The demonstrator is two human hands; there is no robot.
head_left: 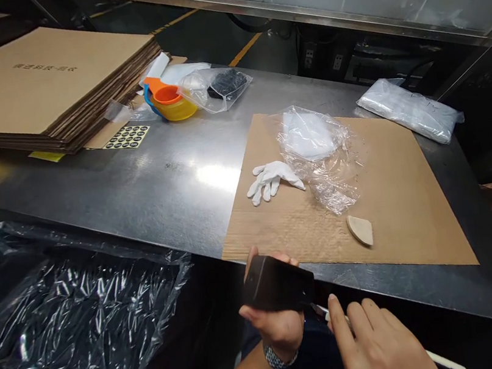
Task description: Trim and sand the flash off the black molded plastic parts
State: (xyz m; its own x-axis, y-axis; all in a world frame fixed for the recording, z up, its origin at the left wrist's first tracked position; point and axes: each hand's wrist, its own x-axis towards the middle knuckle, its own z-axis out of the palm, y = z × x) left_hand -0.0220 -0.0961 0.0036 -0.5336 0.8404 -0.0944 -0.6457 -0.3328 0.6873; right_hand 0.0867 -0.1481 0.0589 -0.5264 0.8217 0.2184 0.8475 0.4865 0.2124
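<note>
My left hand (279, 330) is wrapped round a black box-shaped part (277, 283), held just off the front edge of the table. In my right hand (381, 343) is a slim white-handled knife (447, 362), its index finger stretched along the handle. The metal tip is at the part's lower right corner; whether it touches is hard to tell. Beyond my hands lies a cardboard sheet (395, 193). On it rest a tan quarter-round pad (361, 230), a white glove (273, 179) and a crumpled clear plastic bag (319, 149) with white material inside.
A stack of flat cardboard (45, 79) covers the table's far left. Near it sit a sticker sheet (127, 137), yellow and orange tape rolls (177, 108) and a bagged black part (228, 83). A wrapped clear packet (410, 110) lies right. A black-lined bin (83, 332) stands lower left.
</note>
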